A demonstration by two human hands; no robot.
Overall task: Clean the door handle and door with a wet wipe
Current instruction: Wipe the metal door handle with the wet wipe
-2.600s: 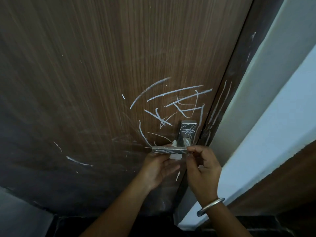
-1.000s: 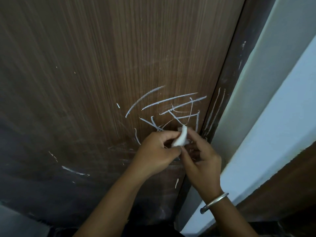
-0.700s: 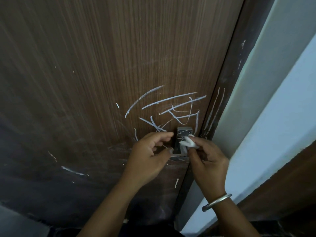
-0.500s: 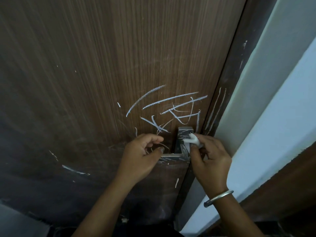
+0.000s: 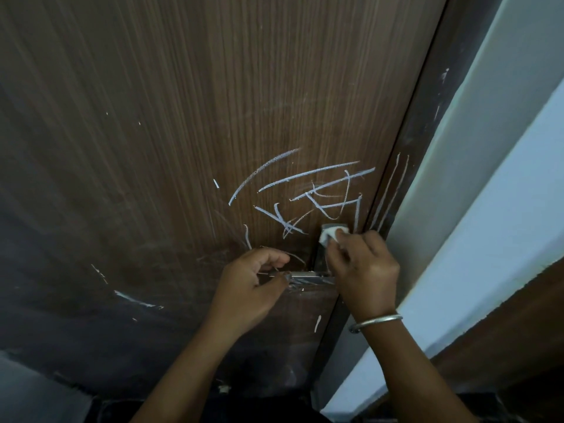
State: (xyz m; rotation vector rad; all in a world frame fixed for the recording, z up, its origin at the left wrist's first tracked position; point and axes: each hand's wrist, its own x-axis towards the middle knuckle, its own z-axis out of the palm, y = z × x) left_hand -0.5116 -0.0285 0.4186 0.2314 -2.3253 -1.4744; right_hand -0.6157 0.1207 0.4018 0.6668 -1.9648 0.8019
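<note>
A brown wood-grain door (image 5: 189, 123) carries white chalk-like scribbles (image 5: 308, 193) above its metal handle (image 5: 305, 275). The handle's upright plate (image 5: 321, 254) sits near the door's right edge, and the lever runs left from it. My right hand (image 5: 363, 270) pinches a small white wet wipe (image 5: 331, 235) and presses it on the top of the plate. My left hand (image 5: 247, 288) is curled around the lever's left end, thumb below and fingers above.
A dark door frame (image 5: 433, 96) with white streaks runs along the door's right edge. Past it stands a pale wall (image 5: 500, 166). More white marks (image 5: 134, 300) lie low on the door's left. A metal bangle (image 5: 375, 322) circles my right wrist.
The wipe passed from both hands into my right hand, which has moved up onto the handle plate. My left hand dropped and slid left along the lever.
</note>
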